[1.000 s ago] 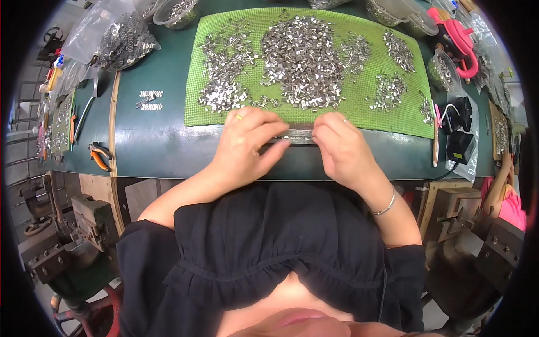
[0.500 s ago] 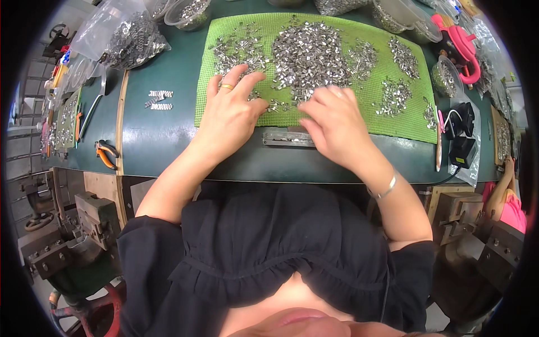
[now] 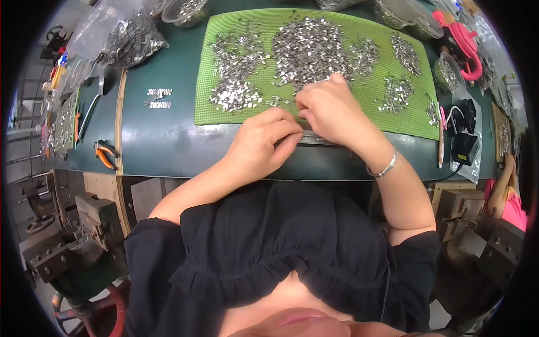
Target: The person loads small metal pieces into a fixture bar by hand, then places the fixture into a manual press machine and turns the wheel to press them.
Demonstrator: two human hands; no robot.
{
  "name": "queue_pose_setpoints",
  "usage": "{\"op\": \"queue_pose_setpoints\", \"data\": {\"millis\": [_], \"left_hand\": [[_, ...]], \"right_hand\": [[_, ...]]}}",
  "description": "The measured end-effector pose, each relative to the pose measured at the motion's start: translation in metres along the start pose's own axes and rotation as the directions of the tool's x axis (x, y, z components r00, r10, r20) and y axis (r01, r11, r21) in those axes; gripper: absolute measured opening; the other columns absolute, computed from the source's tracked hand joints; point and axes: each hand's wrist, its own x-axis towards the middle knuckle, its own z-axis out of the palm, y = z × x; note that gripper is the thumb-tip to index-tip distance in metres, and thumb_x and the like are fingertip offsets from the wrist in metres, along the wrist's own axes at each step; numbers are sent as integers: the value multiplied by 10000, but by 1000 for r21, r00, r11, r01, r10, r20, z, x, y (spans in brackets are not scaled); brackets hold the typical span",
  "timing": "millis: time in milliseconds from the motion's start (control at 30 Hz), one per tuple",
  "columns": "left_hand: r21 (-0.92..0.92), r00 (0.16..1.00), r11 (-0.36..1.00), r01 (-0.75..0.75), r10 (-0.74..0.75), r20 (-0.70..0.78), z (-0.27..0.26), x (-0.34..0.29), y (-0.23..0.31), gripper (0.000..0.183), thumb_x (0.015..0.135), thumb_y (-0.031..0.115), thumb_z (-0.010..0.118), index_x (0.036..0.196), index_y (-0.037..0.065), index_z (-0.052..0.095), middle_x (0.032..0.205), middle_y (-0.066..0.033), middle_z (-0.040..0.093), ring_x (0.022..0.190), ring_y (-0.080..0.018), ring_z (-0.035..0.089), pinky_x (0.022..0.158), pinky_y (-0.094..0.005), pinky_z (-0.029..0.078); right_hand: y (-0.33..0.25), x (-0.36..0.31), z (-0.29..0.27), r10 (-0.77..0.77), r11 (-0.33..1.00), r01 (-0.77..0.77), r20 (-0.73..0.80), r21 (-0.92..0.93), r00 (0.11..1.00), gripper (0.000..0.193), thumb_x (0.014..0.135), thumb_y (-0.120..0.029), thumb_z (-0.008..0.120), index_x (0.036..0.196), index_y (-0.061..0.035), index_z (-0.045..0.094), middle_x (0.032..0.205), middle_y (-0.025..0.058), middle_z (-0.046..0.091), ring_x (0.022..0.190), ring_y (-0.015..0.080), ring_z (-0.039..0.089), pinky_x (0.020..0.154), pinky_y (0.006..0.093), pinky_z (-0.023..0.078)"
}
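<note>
My left hand (image 3: 263, 139) is at the near edge of a green textured mat (image 3: 222, 117). Its fingers are closed, with the tips at a narrow metal bar-shaped fixture (image 3: 321, 140) on the table. My right hand (image 3: 332, 110) comes in from the other side, thumb and fingers pinched over the same fixture. Whatever small part either hand holds is hidden by the fingers. Beyond the right hand lies a large heap of small metal pieces (image 3: 309, 50). Shinier flat pieces (image 3: 238, 95) lie in a pile beyond my left hand.
Smaller metal piles (image 3: 397, 92) dot the mat's right side. Linked metal strips (image 3: 159, 99) and orange-handled pliers (image 3: 105, 154) lie at left. A bag of metal parts (image 3: 135, 42) and plastic tubs (image 3: 188, 11) stand farther back. A black adapter (image 3: 464, 149) sits at right.
My left hand has drawn back from the left piles, moving right and nearer to the fixture, and its fingers have closed. The right hand stays close by, fingers now pinched over the fixture.
</note>
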Motion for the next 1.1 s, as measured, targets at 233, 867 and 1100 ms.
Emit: {"op": "queue_pose_setpoints", "data": {"millis": [233,867,1100], "left_hand": [[186,995,978,-95,100,-22,9,-5,-2,142,769,-30,738,887,28,685,894,-76,648,738,-251,650,630,-341,519],[519,984,838,-168,176,35,-33,6,-19,241,787,110,738,1022,83,694,1011,-62,641,942,-268,617,860,-410,436],[574,993,818,-30,-40,108,-41,20,-30,155,792,119,745,941,76,739,1097,-61,633,1063,-277,578,939,-415,402]], "right_hand": [[6,-10,7,-75,997,74,-71,-15,995,148,815,-114,679,669,-90,666,715,62,668,740,258,657,784,416,383],[-2,-61,-4,67,869,24,-167,495,984,68,819,-43,633,780,-6,592,802,130,547,779,325,569,730,409,430],[-12,-70,7,-205,979,196,-291,-60,934,70,759,-53,642,768,-41,574,833,86,550,786,268,550,723,404,451]]}}
